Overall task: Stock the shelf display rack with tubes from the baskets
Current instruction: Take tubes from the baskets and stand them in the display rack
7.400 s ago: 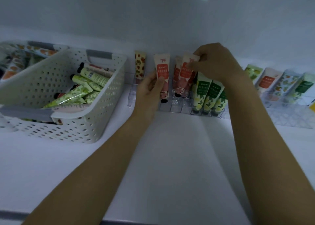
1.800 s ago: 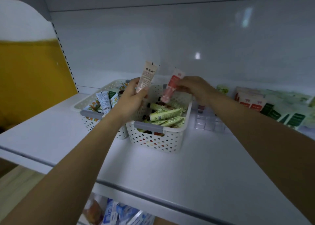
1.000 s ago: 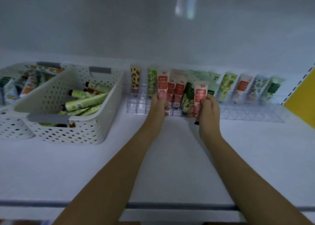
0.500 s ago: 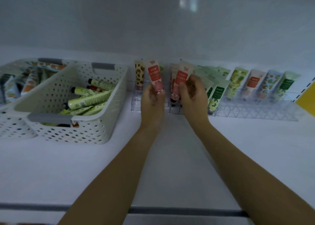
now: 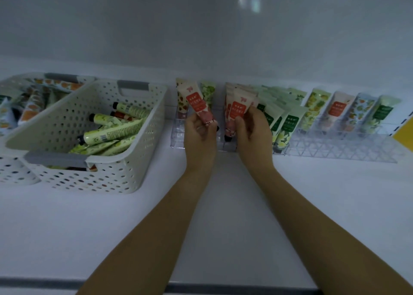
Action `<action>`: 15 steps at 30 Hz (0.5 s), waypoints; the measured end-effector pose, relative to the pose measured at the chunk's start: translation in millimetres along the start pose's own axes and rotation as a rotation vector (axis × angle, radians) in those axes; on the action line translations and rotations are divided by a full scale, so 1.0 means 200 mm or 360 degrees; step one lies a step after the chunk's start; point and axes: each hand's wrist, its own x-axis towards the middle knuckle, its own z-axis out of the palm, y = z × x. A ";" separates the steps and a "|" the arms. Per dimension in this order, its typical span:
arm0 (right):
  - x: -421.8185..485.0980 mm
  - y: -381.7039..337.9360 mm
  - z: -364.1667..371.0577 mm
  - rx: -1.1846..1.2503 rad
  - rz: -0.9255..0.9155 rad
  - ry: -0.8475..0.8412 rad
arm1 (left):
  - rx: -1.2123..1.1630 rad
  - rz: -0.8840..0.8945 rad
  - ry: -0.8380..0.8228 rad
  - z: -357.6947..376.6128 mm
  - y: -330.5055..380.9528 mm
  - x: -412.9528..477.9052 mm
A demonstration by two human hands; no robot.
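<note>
Location: white shelf (image 5: 223, 216) with a plain white back panel, dimly lit.

- Near basket (image 5: 146, 125), white and perforated, left half of the shelf. It holds loose green tubes (image 5: 107, 135) lying flat. A second basket (image 5: 11, 174) sits just beside it at the left edge.
- Display rack (image 5: 335, 148), clear plastic, along the back edge from centre to right. It is part filled: green tubes stand right of centre, four assorted tubes (image 5: 337, 107) stand further right, and its front cells are empty.
- Left hand (image 5: 200, 131) pinches the lower end of a pink tube (image 5: 197, 105), which is tilted with its crimp up-left over the rack's left cells.
- Right hand (image 5: 252, 130) curls its fingers round a second pink tube (image 5: 239, 108), held upright against the pink tubes already standing in the rack.

Change: under two seconds ago both hands were lifting these tubes at the near basket. Both tubes are now at the rack, and the right one sits lower than half a second ago.

Judgement: carrying is done and seating is under way, the right tube ahead of the left. Whether either cap has reached a cell cannot be told, as the hands cover it.
</note>
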 end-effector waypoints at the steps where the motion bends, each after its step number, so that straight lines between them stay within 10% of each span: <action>1: 0.00 0.00 0.00 -0.0027 -0.0015 -0.0007 | 0.0006 0.0008 -0.0008 0.00 0.00 0.00; 15: -0.03 0.05 0.01 -0.0024 0.0064 -0.0185 | 0.0061 0.0117 -0.0132 0.00 0.00 -0.04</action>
